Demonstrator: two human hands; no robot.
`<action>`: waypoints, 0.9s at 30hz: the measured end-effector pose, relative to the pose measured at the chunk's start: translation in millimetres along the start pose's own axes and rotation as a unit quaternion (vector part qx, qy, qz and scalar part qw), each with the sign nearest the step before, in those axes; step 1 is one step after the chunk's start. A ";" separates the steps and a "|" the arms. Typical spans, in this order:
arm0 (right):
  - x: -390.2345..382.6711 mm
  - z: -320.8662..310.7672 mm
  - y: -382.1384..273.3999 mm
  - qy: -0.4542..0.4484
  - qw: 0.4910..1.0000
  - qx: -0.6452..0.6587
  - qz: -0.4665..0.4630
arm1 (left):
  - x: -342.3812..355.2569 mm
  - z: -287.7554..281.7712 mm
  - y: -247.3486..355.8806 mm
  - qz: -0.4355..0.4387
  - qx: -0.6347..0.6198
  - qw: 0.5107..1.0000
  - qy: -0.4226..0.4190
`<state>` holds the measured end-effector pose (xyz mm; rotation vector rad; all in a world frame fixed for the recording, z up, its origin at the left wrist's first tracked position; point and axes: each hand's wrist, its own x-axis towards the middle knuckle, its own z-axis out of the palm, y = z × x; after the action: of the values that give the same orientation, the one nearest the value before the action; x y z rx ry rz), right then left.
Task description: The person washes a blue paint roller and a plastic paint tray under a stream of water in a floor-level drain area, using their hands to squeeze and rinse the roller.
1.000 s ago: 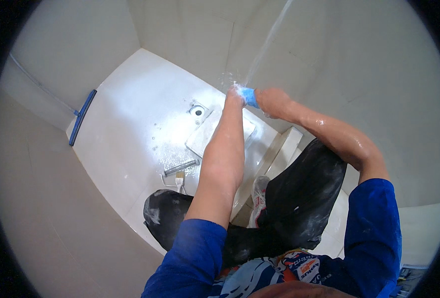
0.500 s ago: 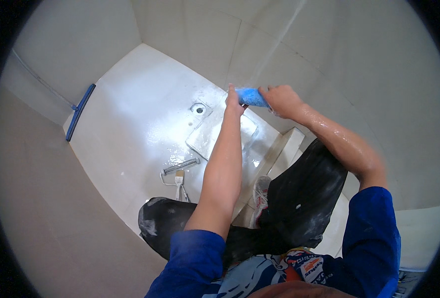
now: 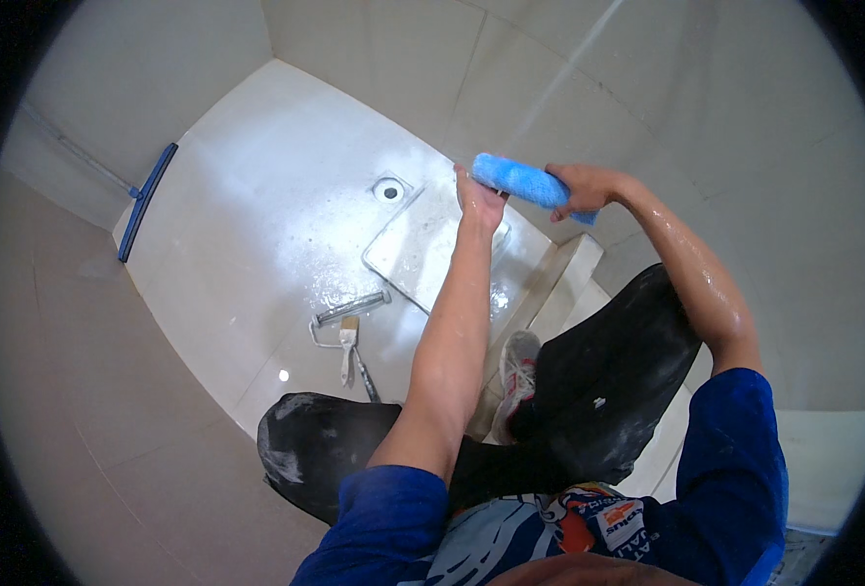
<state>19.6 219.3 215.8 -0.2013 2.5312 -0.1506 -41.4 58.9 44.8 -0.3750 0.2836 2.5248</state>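
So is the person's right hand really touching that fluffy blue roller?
Touching. The head view shows the right hand wrapped over the fluffy blue roller near its lower-right end, covering part of it.

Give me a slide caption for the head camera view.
Right hand grips a blue roller cover, left hand at its other end; paintbrush on the wet floor below.

The head view looks down, fairly near, on left hand (image 3: 478, 202) and right hand (image 3: 589, 186)
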 end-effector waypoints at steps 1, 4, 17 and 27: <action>1.8 3.5 2.6 0.003 1.000 0.018 -0.008 | -1.7 -1.3 -1.4 0.001 -0.010 1.000 -0.002; 8.5 3.2 8.4 -0.006 0.999 0.049 -0.001 | 0.8 3.2 -13.7 0.027 -0.040 0.999 -0.002; 24.8 4.1 -1.3 -0.011 0.995 0.102 0.000 | 23.0 -11.3 -7.4 0.087 -0.057 0.994 -0.026; 23.4 5.3 -31.5 0.060 0.971 0.232 0.016 | 13.5 9.9 21.5 0.102 -0.063 0.991 0.063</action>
<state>6.9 183.9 203.3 0.0360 2.5330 -0.7501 -66.4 50.9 52.3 -0.5828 0.2198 2.7319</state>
